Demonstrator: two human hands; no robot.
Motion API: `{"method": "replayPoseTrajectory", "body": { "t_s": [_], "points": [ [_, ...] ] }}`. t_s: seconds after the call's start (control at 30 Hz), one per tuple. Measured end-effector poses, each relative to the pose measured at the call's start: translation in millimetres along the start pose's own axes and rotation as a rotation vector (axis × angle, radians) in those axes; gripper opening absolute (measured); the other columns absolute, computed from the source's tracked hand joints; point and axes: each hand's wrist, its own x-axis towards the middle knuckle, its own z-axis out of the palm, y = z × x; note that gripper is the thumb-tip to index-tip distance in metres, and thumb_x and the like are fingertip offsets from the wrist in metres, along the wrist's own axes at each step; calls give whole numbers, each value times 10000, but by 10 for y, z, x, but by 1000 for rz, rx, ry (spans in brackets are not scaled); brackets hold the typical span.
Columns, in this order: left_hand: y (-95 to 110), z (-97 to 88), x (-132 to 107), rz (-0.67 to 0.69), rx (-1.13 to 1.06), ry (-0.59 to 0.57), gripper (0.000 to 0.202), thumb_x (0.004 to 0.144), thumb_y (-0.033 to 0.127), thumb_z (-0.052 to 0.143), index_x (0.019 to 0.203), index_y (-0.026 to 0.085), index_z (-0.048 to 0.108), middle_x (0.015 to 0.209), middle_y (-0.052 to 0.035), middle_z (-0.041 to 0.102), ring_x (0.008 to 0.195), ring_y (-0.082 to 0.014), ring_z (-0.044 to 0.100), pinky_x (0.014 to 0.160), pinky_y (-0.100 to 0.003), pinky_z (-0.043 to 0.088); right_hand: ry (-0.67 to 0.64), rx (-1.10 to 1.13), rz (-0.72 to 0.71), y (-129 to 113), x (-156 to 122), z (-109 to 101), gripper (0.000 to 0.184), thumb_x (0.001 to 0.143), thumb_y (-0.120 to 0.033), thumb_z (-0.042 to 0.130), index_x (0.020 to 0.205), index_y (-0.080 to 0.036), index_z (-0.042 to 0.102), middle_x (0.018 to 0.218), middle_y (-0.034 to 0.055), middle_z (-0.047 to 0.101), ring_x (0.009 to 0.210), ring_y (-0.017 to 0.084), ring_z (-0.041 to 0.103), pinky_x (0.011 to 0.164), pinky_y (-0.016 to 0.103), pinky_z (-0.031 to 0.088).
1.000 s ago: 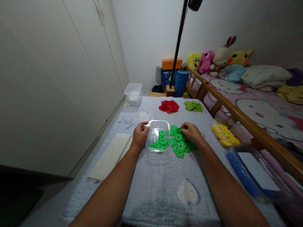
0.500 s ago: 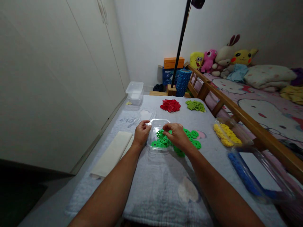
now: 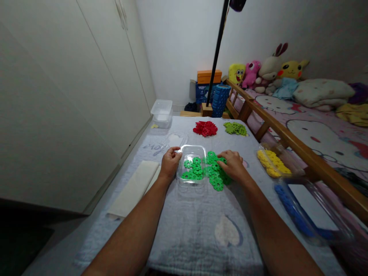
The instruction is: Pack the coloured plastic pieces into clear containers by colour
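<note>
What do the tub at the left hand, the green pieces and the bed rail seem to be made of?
Green pieces: probably plastic, finish unclear; evenly coloured, notched discs.
Tub: likely clear, glossy plastic; the pieces show through, with bright highlights.
Bed rail: apparently wood, perhaps varnished; brown, faint sheen.

A pale wall (image 3: 175, 46) closes off the far end of the dim room, meeting a tall run of off-white cupboard doors (image 3: 71, 96) with slim handles (image 3: 121, 15) along the left, above a floor (image 3: 64, 235) that falls into deep shadow in the lower corner. Before the wall, a black pole (image 3: 217, 50) rises from a wooden block (image 3: 206, 110) beside a blue textured roller (image 3: 220, 100) and an orange box (image 3: 209, 76) atop a blue carton (image 3: 201, 92). On the right, behind a brown wooden rail (image 3: 330, 175), a bed (image 3: 316, 124) with pink patterned bedding carries plush toys (image 3: 270, 69) and a pale pillow (image 3: 323, 94).
</note>
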Motion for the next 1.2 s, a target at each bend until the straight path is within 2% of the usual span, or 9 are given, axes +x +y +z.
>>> {"method": "replayPoseTrajectory", "body": {
  "t_s": [0.13, 0.23, 0.37, 0.47, 0.63, 0.77, 1.0, 1.1, 1.2],
  "points": [
    [-4, 0, -2, 6, 7, -1, 382, 739, 395, 697, 1048, 172, 663, 595, 95, 421, 499, -88, 348, 505, -224, 273, -24, -53, -39, -26, -73, 115, 228, 849, -286, 730, 1066, -247, 790, 1209, 117, 699, 1135, 326, 533, 964, 454, 379],
    [-8, -1, -1, 8, 12, 1, 384, 738, 395, 698, 1050, 174, 661, 592, 97, 414, 497, -88, 345, 506, -223, 272, 12, 7, -37, 9, -62, 151, 206, 810, -274, 752, 1011, -241, 782, 1140, 111, 697, 1103, 318, 545, 937, 446, 399],
    [0, -2, -3, 6, 10, -1, 390, 735, 399, 700, 1051, 174, 660, 587, 97, 423, 497, -92, 357, 508, -226, 281, 8, 263, -22, 92, -25, 135, 80, 789, -252, 682, 847, -227, 731, 891, 42, 706, 908, 238, 602, 833, 369, 443],
    [10, -2, -6, 6, 7, -4, 388, 735, 396, 695, 1049, 171, 659, 586, 98, 423, 496, -92, 358, 508, -226, 283, -16, 525, 21, 94, -13, 62, 113, 801, -305, 618, 770, -223, 690, 735, -1, 681, 724, 187, 603, 719, 318, 458],
    [16, -2, -7, 8, 11, 2, 385, 736, 394, 693, 1044, 164, 661, 601, 94, 435, 504, -89, 361, 507, -223, 281, 122, 712, 59, -110, 14, -96, 203, 796, -392, 644, 830, -208, 721, 778, 20, 719, 730, 196, 637, 726, 324, 487],
    [9, -2, -3, 14, 9, 2, 379, 737, 392, 702, 1038, 165, 665, 594, 96, 423, 507, -91, 361, 511, -224, 282, 113, 663, -10, -413, 40, -131, 183, 828, -301, 645, 962, -216, 735, 798, 14, 733, 773, 200, 658, 789, 337, 478],
    [-11, -4, 12, 19, 12, -5, 381, 735, 408, 698, 1031, 173, 656, 593, 98, 423, 508, -94, 370, 523, -227, 297, -6, 377, -177, -900, 30, -28, 162, 855, -165, 699, 988, -245, 744, 918, 46, 788, 988, 255, 670, 988, 450, 394],
    [-20, -3, 24, 17, 7, -6, 384, 731, 408, 697, 1032, 174, 655, 596, 96, 433, 509, -97, 377, 523, -229, 298, -13, 371, -183, -890, 44, 2, 227, 872, -160, 677, 1067, -256, 742, 1019, 50, 804, 1058, 272, 656, 1017, 471, 375],
    [-38, -3, 33, 16, 12, -1, 381, 731, 402, 697, 1036, 177, 660, 599, 94, 439, 504, -95, 376, 517, -227, 290, 68, 380, -147, -684, 82, -24, 225, 885, -175, 637, 1060, -262, 748, 1103, 54, 795, 1099, 280, 635, 1015, 465, 386]
  ]
}}
